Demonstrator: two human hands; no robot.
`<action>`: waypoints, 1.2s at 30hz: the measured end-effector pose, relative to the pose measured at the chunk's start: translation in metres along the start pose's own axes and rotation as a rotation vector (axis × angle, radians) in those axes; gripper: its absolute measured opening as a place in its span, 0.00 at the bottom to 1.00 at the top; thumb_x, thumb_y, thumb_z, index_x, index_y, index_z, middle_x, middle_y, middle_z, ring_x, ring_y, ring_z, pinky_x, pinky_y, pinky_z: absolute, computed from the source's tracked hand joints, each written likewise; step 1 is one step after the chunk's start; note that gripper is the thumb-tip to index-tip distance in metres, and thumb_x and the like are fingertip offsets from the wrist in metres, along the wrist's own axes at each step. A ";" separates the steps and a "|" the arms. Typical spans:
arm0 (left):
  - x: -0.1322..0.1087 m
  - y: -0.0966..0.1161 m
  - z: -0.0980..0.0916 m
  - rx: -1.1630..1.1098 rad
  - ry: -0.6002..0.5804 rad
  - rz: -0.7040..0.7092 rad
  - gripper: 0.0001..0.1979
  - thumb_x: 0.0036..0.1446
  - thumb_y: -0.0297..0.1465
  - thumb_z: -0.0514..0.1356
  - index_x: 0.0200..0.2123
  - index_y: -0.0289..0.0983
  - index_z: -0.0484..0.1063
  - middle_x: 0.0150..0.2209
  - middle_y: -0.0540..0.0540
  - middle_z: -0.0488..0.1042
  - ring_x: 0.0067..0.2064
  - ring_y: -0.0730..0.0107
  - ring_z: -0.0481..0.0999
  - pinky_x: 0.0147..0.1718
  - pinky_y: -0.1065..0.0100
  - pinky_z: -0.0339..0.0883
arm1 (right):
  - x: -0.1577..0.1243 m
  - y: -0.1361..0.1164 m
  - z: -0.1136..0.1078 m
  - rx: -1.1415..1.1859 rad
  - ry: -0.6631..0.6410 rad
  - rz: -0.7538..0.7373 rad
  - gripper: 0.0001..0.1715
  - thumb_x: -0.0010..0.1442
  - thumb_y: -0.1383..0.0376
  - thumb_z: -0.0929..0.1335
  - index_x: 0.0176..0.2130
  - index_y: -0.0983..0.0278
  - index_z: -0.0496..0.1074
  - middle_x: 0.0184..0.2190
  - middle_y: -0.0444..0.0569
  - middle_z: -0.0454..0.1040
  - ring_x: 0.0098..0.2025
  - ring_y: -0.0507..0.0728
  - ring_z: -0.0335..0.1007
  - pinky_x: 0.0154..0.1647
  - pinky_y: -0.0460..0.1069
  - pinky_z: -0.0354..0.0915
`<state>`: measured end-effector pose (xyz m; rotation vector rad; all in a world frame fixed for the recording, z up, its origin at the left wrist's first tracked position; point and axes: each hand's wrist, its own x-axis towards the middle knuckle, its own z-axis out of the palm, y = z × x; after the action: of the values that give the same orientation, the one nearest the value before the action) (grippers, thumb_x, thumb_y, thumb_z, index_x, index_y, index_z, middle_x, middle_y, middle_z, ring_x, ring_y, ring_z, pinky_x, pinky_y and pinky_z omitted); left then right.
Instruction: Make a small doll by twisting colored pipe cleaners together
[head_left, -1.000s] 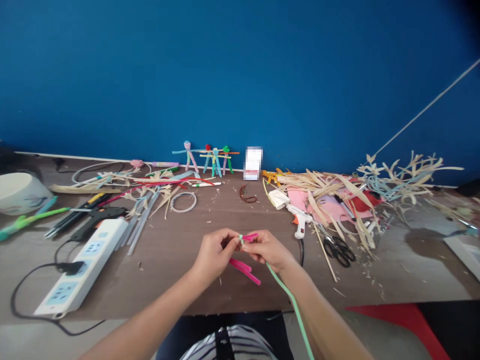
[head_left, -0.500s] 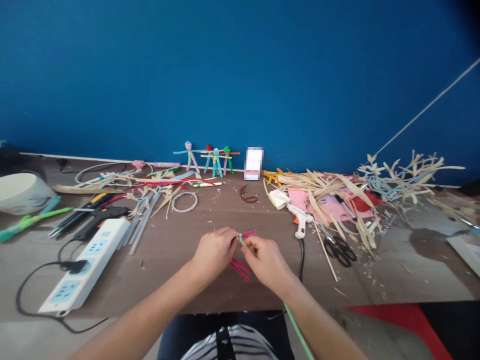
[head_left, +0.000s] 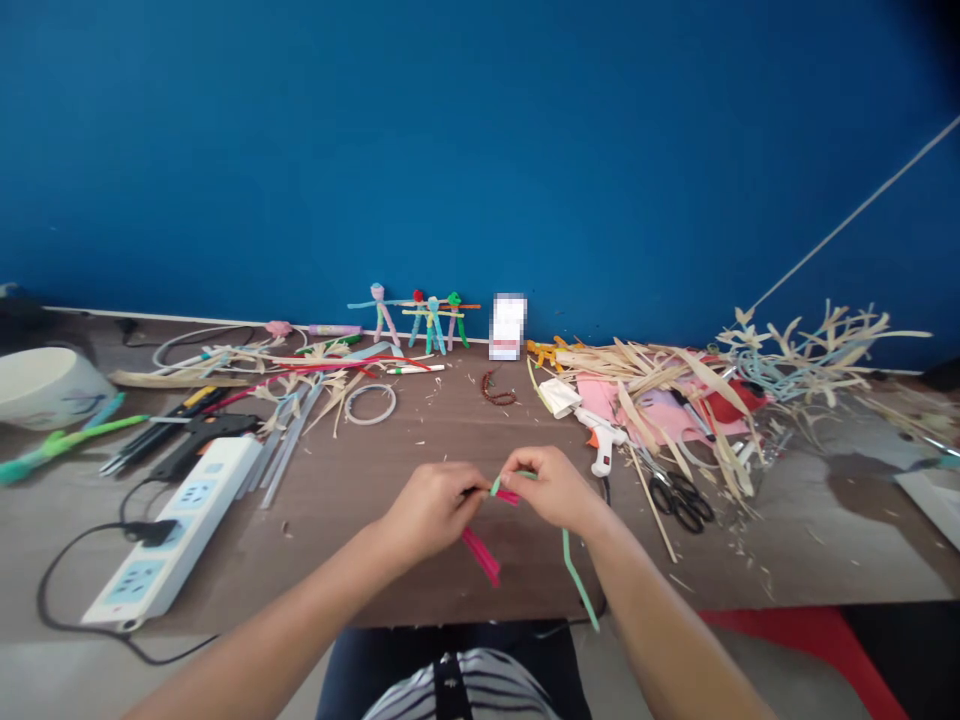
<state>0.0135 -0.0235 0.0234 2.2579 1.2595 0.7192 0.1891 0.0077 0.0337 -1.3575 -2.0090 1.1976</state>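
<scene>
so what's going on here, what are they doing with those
A person is working with bare hands over a brown table. The left hand pinches a pink pipe cleaner, and the right hand holds a green pipe cleaner, right where the two meet. Nearby lie a hot glue gun, black-handled scissors and a heap of dried leaf strips. Small pipe-cleaner figures stand against the blue wall.
</scene>
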 end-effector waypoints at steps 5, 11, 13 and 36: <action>0.000 0.001 0.003 -0.287 0.081 -0.156 0.08 0.49 0.27 0.54 0.27 0.36 0.73 0.24 0.48 0.74 0.26 0.73 0.69 0.27 0.74 0.60 | 0.010 0.017 0.003 0.600 -0.267 0.234 0.09 0.42 0.63 0.68 0.20 0.67 0.66 0.12 0.38 0.61 0.13 0.44 0.48 0.12 0.41 0.41; 0.002 -0.007 0.012 -0.504 0.146 -0.362 0.09 0.49 0.30 0.55 0.27 0.33 0.73 0.24 0.47 0.75 0.25 0.72 0.71 0.25 0.74 0.63 | 0.007 0.023 0.029 0.781 -0.183 0.229 0.10 0.43 0.62 0.68 0.25 0.68 0.68 0.12 0.37 0.62 0.11 0.43 0.49 0.10 0.40 0.43; 0.004 -0.010 0.013 -0.475 0.160 -0.383 0.09 0.48 0.31 0.55 0.30 0.33 0.73 0.26 0.46 0.76 0.27 0.70 0.73 0.27 0.72 0.64 | 0.005 0.023 0.037 0.727 -0.093 0.207 0.10 0.45 0.61 0.67 0.25 0.68 0.68 0.11 0.36 0.60 0.11 0.42 0.48 0.09 0.39 0.43; 0.012 -0.007 0.018 -0.032 0.122 -0.199 0.07 0.51 0.28 0.54 0.29 0.37 0.72 0.29 0.48 0.75 0.31 0.70 0.72 0.31 0.72 0.61 | -0.011 0.024 0.039 0.131 0.097 0.063 0.14 0.54 0.61 0.60 0.26 0.66 0.68 0.13 0.39 0.59 0.16 0.47 0.51 0.17 0.43 0.47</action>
<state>0.0256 -0.0124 0.0085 2.0527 1.4940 0.8064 0.1775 -0.0146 -0.0059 -1.3961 -1.8009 1.2424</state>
